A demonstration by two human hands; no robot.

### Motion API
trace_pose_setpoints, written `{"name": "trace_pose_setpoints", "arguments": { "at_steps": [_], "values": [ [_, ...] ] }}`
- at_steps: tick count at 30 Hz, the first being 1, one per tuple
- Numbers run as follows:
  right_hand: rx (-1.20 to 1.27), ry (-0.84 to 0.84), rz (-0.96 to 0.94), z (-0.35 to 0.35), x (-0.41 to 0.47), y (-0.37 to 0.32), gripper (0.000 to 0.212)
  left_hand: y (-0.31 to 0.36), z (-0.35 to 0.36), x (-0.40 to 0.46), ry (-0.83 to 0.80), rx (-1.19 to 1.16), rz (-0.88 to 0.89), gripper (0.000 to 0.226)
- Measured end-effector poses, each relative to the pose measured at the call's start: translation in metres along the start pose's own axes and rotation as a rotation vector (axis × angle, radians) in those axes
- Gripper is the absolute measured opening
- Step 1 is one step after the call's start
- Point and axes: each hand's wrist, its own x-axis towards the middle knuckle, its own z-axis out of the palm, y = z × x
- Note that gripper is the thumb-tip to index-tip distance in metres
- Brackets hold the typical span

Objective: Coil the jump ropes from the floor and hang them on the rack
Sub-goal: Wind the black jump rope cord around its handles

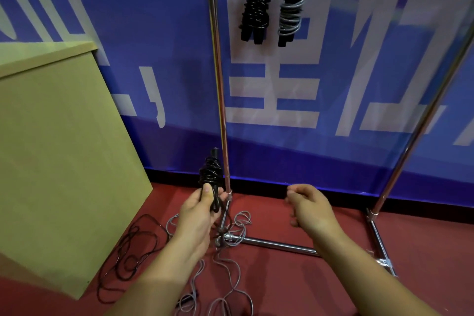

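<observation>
My left hand [198, 215] grips a coiled black jump rope [210, 173], held upright beside the rack's left pole [218, 79]. My right hand [311, 206] hovers to the right of it with fingers loosely curled, holding nothing. A coiled black rope [255, 5] and a coiled grey rope [292, 7] hang from the top of the rack. On the red floor a loose black rope [130, 256] lies at the left. A loose grey rope [230, 272] sprawls around the rack's base.
A tan wooden cabinet [59, 149] stands at the left, close to the loose black rope. The rack's base bar [279, 245] and right pole [420, 120] frame the space ahead. A blue banner wall [333, 84] stands behind the rack.
</observation>
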Motion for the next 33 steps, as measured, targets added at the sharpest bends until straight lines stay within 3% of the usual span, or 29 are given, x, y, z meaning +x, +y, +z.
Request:
{"name": "trace_pose_setpoints", "arguments": {
  "at_steps": [2, 4, 7, 10, 14, 18, 22, 28, 33],
  "values": [
    [-0.034, -0.088, -0.144, 0.006, -0.006, 0.001, 0.004, 0.0, 0.007, -0.006, -0.072, -0.049, -0.032, 0.03],
    [0.004, -0.232, -0.204, 0.015, -0.013, 0.002, 0.016, -0.003, 0.013, -0.012, -0.135, -0.104, -0.073, 0.03],
    [0.128, -0.491, -0.157, 0.025, -0.024, 0.004, 0.044, -0.006, 0.023, -0.02, -0.216, -0.176, -0.116, 0.036],
    [0.097, -0.691, -0.059, 0.028, -0.034, 0.005, 0.044, -0.007, 0.028, -0.023, -0.233, -0.195, -0.113, 0.04],
    [-0.101, -0.651, 0.042, 0.024, -0.031, 0.005, 0.004, -0.004, 0.019, -0.015, -0.215, -0.236, -0.103, 0.043],
    [-0.288, -0.579, 0.055, 0.014, -0.024, 0.002, 0.018, 0.001, 0.011, -0.005, -0.153, -0.246, -0.075, 0.032],
    [-0.465, -0.532, 0.035, 0.01, -0.023, 0.003, 0.014, 0.006, -0.001, 0.008, -0.084, -0.25, -0.074, 0.034],
    [-0.865, -0.593, 0.021, 0.008, -0.027, 0.002, 0.022, -0.004, -0.017, 0.018, -0.056, 0.228, -0.083, 0.03],
    [-0.921, -0.553, -0.073, 0.003, -0.024, -0.006, 0.022, -0.007, -0.037, 0.026, -0.097, 0.57, -0.101, 0.024]
  ]
}}
